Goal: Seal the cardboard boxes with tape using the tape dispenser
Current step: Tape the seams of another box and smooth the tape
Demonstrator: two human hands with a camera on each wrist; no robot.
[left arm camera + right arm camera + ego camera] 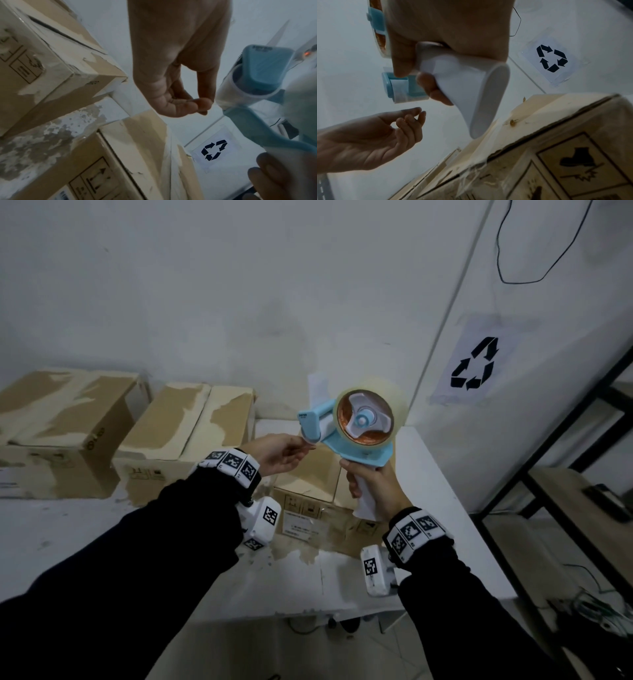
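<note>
The right hand (371, 487) is wrapped firmly round the white handle of the tape dispenser (346, 422), holding it in the air above the nearest cardboard box (310, 474), roll uppermost. The left hand (279, 451) reaches in from 9 o'clock with thumb and forefinger brought together at the roller end; whether a tape end lies between them cannot be told, as the tape is clear and the wrist views do not settle it.

Handling: the dispenser is judged light and rigid, a plastic frame best held by the handle alone. The toothed cutter beside the roller, seen in the left wrist view, should be kept off the fingertips (204, 103). The tape itself will be thin, sticky and prone to folding onto itself, so the free end is best taken at its edge and kept taut.

Appearance: pale blue frame, white handle and roller, a wide roll of clear tape (394, 398) on a white hub with a copper-coloured core.

The nearest box sits on the white bench (431, 474) below the dispenser, its top flaps closed. Two further boxes (68, 419) stand at 9 to 10 o'clock, their tops scarred where old tape has torn the surface.
</note>
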